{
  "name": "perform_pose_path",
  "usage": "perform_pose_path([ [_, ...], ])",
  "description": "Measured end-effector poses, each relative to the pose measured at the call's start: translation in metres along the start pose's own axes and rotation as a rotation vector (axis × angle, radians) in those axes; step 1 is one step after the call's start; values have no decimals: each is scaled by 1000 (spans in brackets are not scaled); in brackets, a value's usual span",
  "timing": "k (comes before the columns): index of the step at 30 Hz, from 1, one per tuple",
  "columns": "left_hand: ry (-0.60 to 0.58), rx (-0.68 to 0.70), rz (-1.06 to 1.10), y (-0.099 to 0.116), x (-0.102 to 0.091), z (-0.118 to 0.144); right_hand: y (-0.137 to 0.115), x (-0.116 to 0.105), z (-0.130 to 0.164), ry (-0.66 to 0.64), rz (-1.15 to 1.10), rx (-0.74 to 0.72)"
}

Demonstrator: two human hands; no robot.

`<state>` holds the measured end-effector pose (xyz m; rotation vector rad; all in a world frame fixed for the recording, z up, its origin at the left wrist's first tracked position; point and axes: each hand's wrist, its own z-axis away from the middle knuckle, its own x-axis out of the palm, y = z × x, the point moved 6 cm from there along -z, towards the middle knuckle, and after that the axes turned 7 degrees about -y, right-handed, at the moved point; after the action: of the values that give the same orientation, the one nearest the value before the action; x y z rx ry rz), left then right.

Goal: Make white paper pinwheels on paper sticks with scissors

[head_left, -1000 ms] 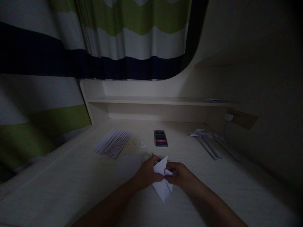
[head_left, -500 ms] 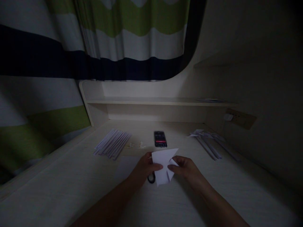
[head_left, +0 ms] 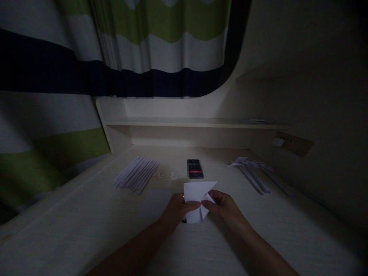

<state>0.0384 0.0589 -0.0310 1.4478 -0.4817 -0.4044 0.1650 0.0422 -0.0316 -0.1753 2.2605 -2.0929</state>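
Folded paper (head_left: 194,193) in both grips (head_left: 176,207) (head_left: 225,205)

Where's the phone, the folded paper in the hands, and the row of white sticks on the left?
Phone (head_left: 194,169): head view, middle of its screen.
Folded paper (head_left: 197,191): head view, its flat upper part.
White sticks (head_left: 137,174): head view, middle of the row.

I record a dim room, weakly lit, the right edge of the frame nearly black. I note a curtain (head_left: 172,50) banded green, pale grey and navy across the upper left and top centre. A shelf (head_left: 172,122) crosses mid-frame above the back of a pale desk (head_left: 71,222). On the shadowed wall (head_left: 316,96) at right I observe a socket (head_left: 299,146) with a white plug (head_left: 278,142).
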Motion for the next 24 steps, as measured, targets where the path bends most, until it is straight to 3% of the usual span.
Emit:
perform_pose_path([
  [11,-9,9,42,-1,-2,0,-7,3,1,-11,29,-33],
  [17,-72,-118,-15,1,-4,1,-47,-25,12,253,199,-173],
  [24,-196,-233,-177,-4,3,4,-47,-1,11,-30,488,-186],
])
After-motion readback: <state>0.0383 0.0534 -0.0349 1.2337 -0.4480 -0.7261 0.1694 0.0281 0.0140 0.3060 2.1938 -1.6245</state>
